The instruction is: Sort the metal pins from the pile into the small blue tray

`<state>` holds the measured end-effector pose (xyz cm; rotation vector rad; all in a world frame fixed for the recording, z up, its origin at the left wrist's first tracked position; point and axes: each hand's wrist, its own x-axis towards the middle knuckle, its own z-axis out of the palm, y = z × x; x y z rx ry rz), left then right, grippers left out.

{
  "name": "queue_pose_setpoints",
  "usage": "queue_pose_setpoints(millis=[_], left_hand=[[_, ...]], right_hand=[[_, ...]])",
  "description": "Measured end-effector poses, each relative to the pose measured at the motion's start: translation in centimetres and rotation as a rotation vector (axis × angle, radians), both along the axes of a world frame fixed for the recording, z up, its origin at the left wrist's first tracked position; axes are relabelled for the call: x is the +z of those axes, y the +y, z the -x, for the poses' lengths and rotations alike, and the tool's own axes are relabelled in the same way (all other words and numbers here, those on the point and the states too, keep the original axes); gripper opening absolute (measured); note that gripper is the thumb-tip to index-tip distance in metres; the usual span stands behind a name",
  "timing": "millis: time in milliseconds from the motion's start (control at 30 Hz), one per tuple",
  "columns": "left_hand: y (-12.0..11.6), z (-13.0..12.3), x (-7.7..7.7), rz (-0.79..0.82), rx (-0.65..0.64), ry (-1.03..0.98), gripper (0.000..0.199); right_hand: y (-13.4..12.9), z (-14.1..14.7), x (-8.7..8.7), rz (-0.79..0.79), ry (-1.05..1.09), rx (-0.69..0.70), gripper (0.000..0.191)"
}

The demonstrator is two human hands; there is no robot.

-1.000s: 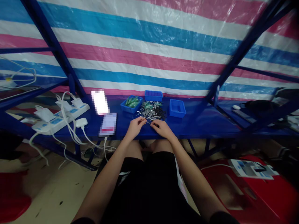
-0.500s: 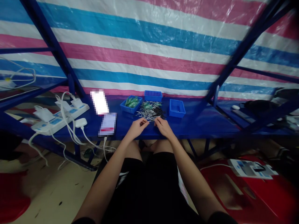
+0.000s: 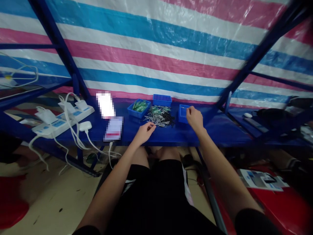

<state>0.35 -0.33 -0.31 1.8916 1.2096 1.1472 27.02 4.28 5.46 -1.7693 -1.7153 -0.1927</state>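
Note:
A pile of thin silvery sticks point(image 3: 157, 117) lies on the blue table, with black pieces point(image 3: 168, 118) on its right side and some green ones at its back. My left hand point(image 3: 146, 131) is at the pile's near left edge, thumb and fingers pinched; anything between them is too small to make out. Over the right blue tray point(image 3: 182, 114) is my right hand point(image 3: 195, 118), its fingers closed and pointing left, with a thin piece seeming to extend from the fingertips.
A blue tray of green packets point(image 3: 139, 107) stands left of the pile; another blue tray point(image 3: 162, 99) is behind it. Two blurred-out screens point(image 3: 113, 129) and a white power strip point(image 3: 63, 121) with cables lie to the left.
My right hand has moved right and away from me, from the pile's near edge to the right tray. My left hand has stayed nearly in place. The view has shifted slightly.

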Motion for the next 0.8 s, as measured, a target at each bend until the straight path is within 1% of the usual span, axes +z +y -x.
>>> queue_pose_setpoints(millis=[67,133,233,333,367,433,533,633,667,733,800], left_hand=[[0.1,0.0,-0.1,-0.003,0.004,0.001,0.03],[0.1,0.0,-0.2,-0.008,0.006,0.002,0.029],[0.1,0.0,-0.2,-0.026,-0.003,0.013,0.026],[0.0,-0.1,-0.1,-0.032,0.001,0.032,0.022],[0.0,-0.1,-0.1,-0.032,0.003,0.037,0.022],[-0.1,-0.1,0.1,-0.032,0.0,0.045,0.021],[-0.2,0.0,0.2,-0.037,-0.015,0.055,0.02],[-0.1,0.1,0.1,-0.042,-0.02,0.032,0.02],[-0.1,0.1,0.1,-0.039,-0.018,0.017,0.02],[0.1,0.0,0.0,-0.024,0.001,-0.016,0.023],[0.2,0.0,0.0,-0.006,0.031,-0.037,0.03]], right_hand=[[1.3,-0.3,0.8,0.057,-0.201,0.015,0.023],[2.4,1.3,1.0,0.065,-0.281,0.07,0.023],[4.0,6.0,0.1,0.071,-0.319,0.219,0.026],[5.5,10.4,-1.3,0.162,-0.317,0.322,0.036],[6.1,11.3,-1.7,0.199,-0.312,0.338,0.038],[7.1,12.4,-2.1,0.258,-0.297,0.338,0.036],[7.9,12.2,-1.9,0.255,-0.264,0.324,0.028],[6.9,10.9,-1.6,0.139,-0.155,0.36,0.025],[6.1,10.4,-1.7,0.09,-0.08,0.388,0.025],[4.0,9.2,-2.4,0.011,0.141,0.449,0.027],[1.5,8.0,-3.5,0.013,0.443,0.495,0.032]])
